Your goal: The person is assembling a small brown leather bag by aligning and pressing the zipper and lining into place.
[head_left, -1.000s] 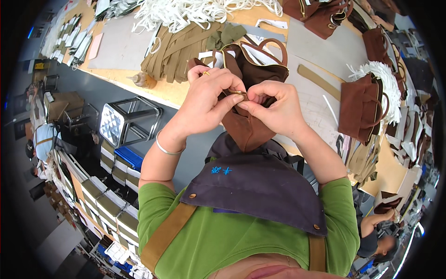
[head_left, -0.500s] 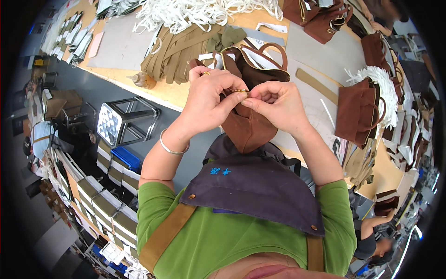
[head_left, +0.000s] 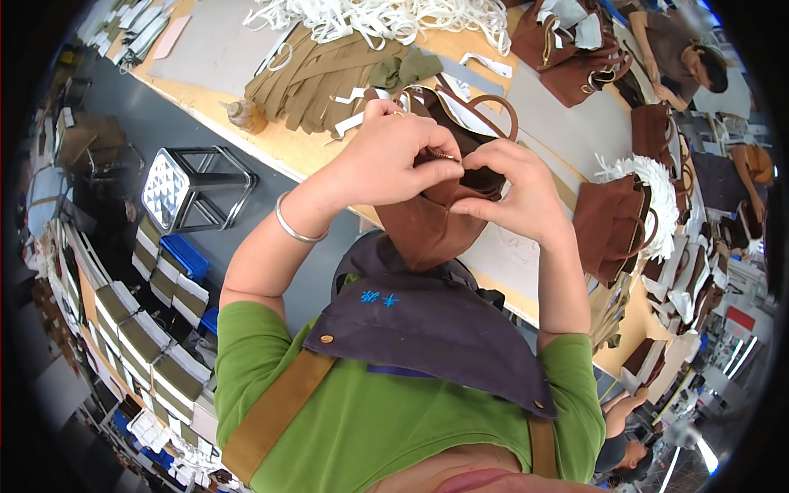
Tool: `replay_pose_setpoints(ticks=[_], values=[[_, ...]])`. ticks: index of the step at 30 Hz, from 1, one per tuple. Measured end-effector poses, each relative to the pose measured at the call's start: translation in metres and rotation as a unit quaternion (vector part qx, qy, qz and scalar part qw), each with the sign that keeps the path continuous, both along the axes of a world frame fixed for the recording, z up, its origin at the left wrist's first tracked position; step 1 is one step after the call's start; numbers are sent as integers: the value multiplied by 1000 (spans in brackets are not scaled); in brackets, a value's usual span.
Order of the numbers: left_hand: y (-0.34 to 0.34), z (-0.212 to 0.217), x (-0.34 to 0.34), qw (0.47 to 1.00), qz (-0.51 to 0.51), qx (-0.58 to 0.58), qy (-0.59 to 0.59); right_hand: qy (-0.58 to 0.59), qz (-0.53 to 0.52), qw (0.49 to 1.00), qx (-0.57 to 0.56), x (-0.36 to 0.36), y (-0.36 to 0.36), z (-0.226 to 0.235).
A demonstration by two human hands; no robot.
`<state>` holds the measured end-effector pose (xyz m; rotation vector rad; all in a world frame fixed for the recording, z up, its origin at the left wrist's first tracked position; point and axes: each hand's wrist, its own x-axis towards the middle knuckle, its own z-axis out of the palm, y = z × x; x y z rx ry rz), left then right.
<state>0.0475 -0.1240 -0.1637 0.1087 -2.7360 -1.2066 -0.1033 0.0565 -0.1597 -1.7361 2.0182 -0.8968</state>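
A brown handbag point(head_left: 427, 228) with a gold zipper along its mouth stands at the table's near edge, against my apron. My left hand point(head_left: 403, 160) is closed, pinching the end of the gold zipper point(head_left: 445, 156) between thumb and fingers over the bag's opening. My right hand point(head_left: 522, 185) is beside it, with thumb and fingers apart. Its thumb tip lies against the bag's front and its fingertips are close to the zipper end. A rounded brown handle point(head_left: 508, 115) rises behind the hands. The hands hide part of the bag's mouth.
Olive strips point(head_left: 308, 82) and a heap of white straps point(head_left: 370, 18) lie beyond the bag. A small bottle point(head_left: 245, 116) stands near the table edge. More brown bags point(head_left: 606, 222) are on the right. A metal stool point(head_left: 185, 185) stands left. Other people work at the right.
My right hand has opened, its thumb moving down from the zipper end to the bag's front. The left hand keeps its pinch. The view has shifted slightly.
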Motion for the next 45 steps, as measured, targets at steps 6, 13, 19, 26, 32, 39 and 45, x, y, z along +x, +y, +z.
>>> replay_pose_setpoints(ticks=[6,13,19,26,32,39,45], values=[[-5,13,5,987,31,3,157,89,-30,993,76,-2,9,22],[-51,-32,16,998,41,37,18,96,4,991,92,8,-7,13],[-8,14,-1,973,-84,-196,89,28,60,987,146,-5,-15,26],[-10,8,-8,983,-141,-105,59,-117,114,964,211,-39,-21,21],[-11,16,-10,980,-150,-134,-2,-163,160,937,263,-45,-38,21],[-9,11,-2,983,-125,-126,39,-247,174,904,302,-47,-45,18],[-3,9,2,977,-145,-127,90,-102,149,955,237,-30,-46,21]])
